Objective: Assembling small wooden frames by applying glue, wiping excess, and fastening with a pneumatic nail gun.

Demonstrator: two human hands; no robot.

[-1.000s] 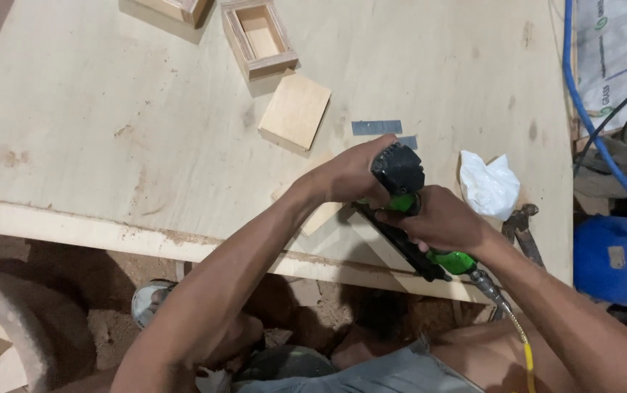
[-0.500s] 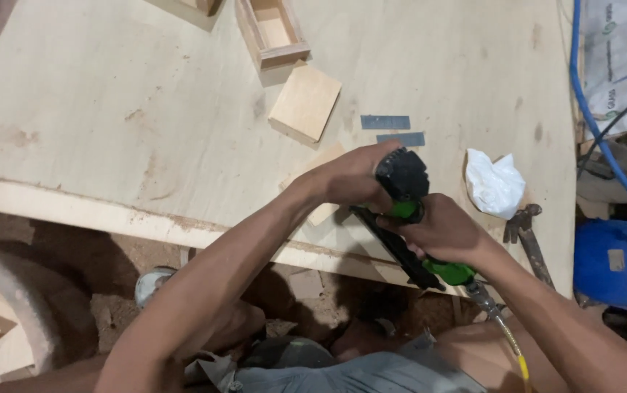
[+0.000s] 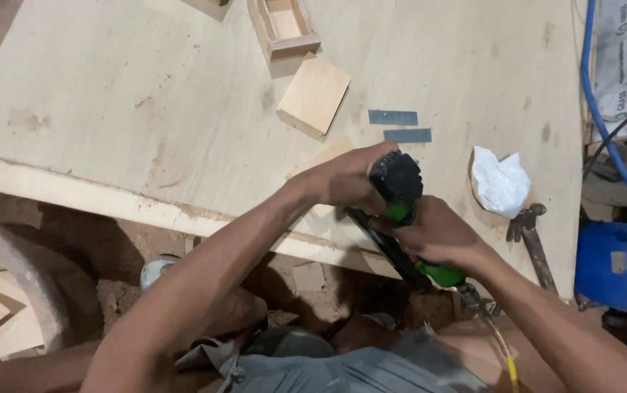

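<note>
My right hand (image 3: 437, 236) grips the green-and-black nail gun (image 3: 401, 193) at the tabletop (image 3: 146, 109) edge; my left hand's (image 3: 346, 178) fingers clamp a wood piece (image 3: 324, 211) beside it. One finished frame (image 3: 284, 29) sits beyond; a loose square (image 3: 313, 94) remains unjoined.

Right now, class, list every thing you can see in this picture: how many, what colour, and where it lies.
plywood tabletop: one, pale wood, fills the upper view
open wooden box: one, pale, top centre
square wooden block: one, pale, below the box
grey strips: two, right of the block
white crumpled bag: one, right side
hammer: one, dark, table's right edge
blue hose: one, far right
blue tank: one, lower right
nail gun: one, black and green, held over the table edge
left hand: on the gun's head
right hand: around its handle
</note>
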